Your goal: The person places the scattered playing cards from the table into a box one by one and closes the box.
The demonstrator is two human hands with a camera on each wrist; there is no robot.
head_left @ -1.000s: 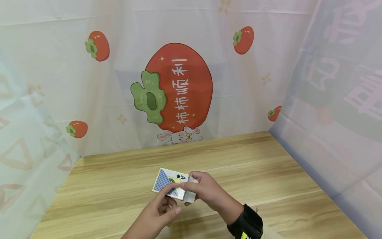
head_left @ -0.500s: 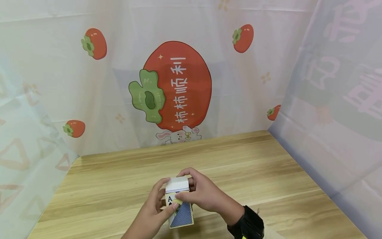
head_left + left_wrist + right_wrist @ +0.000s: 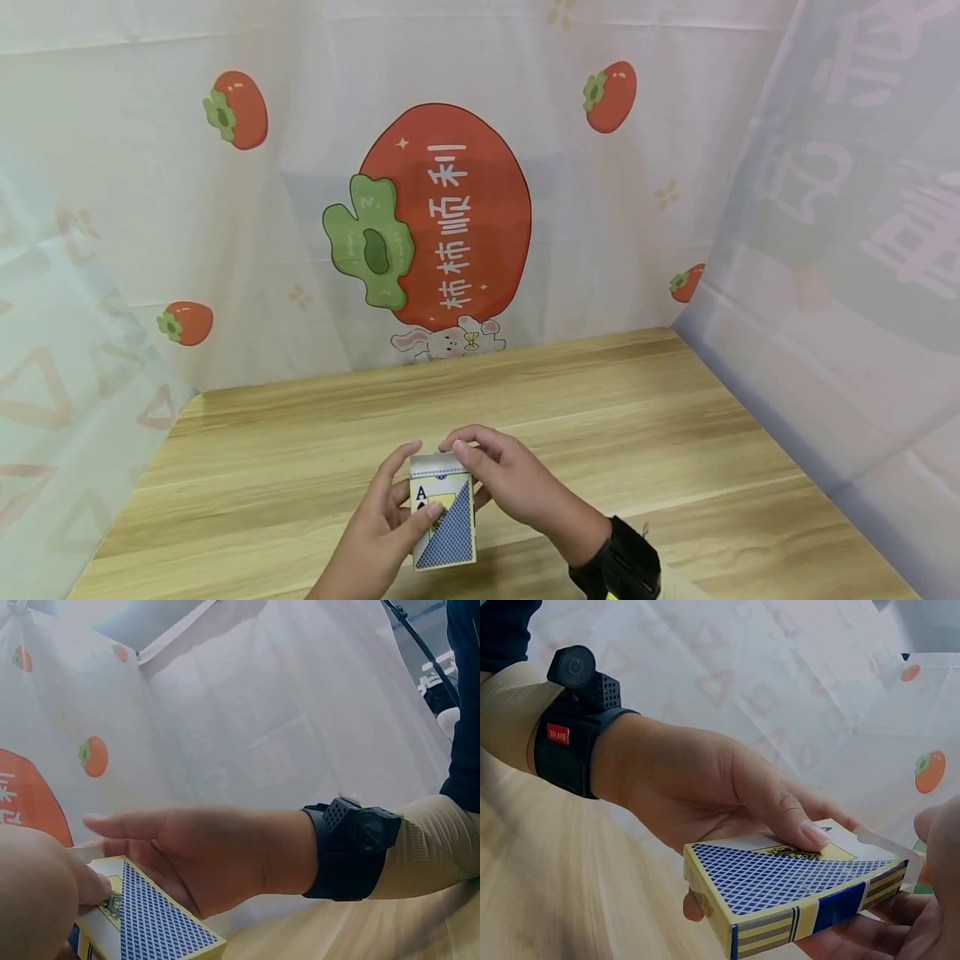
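A playing card box (image 3: 452,533) with a blue checked pattern, yellow edges and an ace print is held low over the table. My left hand (image 3: 381,521) grips it from the left, thumb across the front face and fingers underneath. In the right wrist view, striped sides of the box (image 3: 832,911) show. Its pale top flap (image 3: 435,464) stands lifted at the far end. My right hand (image 3: 517,479) is at the flap's right corner, with the index finger arched over the top and the thumb straight. In the left wrist view, that thumb is raised above the flap (image 3: 84,853).
A wood-grain table (image 3: 300,450) extends around the hands. White cloth printed with persimmons (image 3: 450,225) hangs behind it and along both sides. The right wrist wears a black strap (image 3: 618,558) with a camera.
The box has turned so its flap end points away from me, and the left thumb now lies on its face. The right hand has shifted from the box's face to the flap, its thumb lifted.
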